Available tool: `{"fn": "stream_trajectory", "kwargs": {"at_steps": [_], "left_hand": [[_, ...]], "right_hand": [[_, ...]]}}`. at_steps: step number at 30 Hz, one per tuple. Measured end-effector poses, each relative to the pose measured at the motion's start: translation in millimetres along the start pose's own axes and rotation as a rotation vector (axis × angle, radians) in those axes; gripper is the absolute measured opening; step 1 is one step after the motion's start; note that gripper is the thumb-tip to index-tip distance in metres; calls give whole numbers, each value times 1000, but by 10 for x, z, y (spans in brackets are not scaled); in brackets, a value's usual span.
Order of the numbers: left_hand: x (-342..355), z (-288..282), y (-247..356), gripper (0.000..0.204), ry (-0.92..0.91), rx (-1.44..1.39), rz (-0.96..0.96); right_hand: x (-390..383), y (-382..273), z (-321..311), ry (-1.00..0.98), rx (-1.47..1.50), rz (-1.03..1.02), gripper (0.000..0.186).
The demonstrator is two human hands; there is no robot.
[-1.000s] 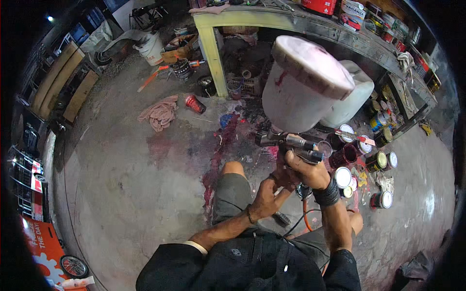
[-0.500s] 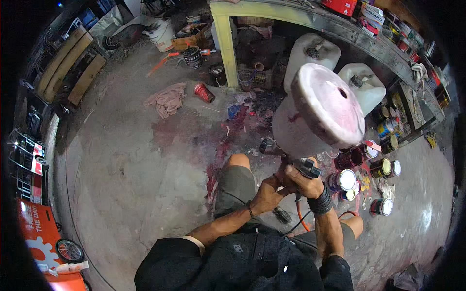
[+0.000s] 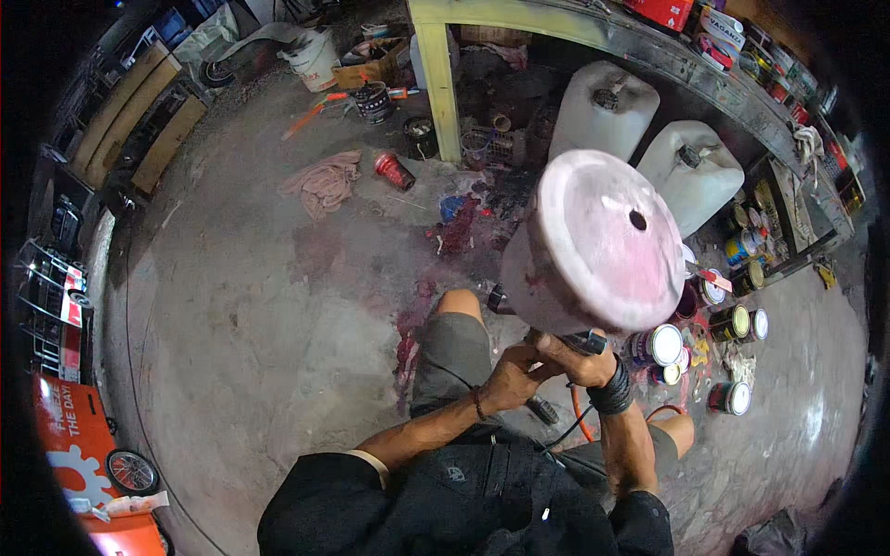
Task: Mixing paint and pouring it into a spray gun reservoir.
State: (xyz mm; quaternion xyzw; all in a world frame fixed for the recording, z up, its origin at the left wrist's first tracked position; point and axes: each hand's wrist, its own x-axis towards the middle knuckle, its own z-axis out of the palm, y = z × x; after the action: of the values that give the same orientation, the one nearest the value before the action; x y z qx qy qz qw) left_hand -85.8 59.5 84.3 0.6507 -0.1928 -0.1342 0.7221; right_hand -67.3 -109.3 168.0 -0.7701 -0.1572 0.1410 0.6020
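A paint spray gun (image 3: 586, 342) is held up in front of my knees. On top of it sits a big whitish paint cup (image 3: 533, 269), its round lid (image 3: 593, 246) stained pink, with a dark hole in it. The nozzle (image 3: 498, 298) sticks out to the left. My right hand (image 3: 582, 364) is wrapped round the gun just below the cup. Close against it, my left hand (image 3: 510, 378) has its fingers closed at the gun's lower part; what exactly they pinch is hidden. An orange hose (image 3: 582, 414) hangs below my right hand.
Several paint cans (image 3: 664, 344) stand on the stained floor to the right. Two white jerrycans (image 3: 607, 107) sit under a yellow-legged bench (image 3: 438, 88). A pink rag (image 3: 323, 183) and a red cup (image 3: 395, 171) lie farther off. An orange cart (image 3: 74, 417) is at left.
The cup has tipped back and come lower and nearer, so its lid faces me more fully. Both hands stay closed at the gun. The view has shifted slightly.
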Motion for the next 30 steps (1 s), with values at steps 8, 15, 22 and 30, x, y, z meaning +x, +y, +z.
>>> {"fn": "stream_trajectory", "kwargs": {"at_steps": [8,15,22,30], "left_hand": [[-244,-142,-199,20,-107,488,36],[-614,-183,-931,24,-222,833,179],[-708,-184,-1021,30,-276,1210,319],[-610,-190,-868,38,-217,1053,346]], "right_hand": [[-332,679,145,66,-673,-472,29],[-275,521,274,43,-386,-320,27],[-266,454,298,25,-367,-309,25],[-277,415,268,20,-353,-310,24]]}}
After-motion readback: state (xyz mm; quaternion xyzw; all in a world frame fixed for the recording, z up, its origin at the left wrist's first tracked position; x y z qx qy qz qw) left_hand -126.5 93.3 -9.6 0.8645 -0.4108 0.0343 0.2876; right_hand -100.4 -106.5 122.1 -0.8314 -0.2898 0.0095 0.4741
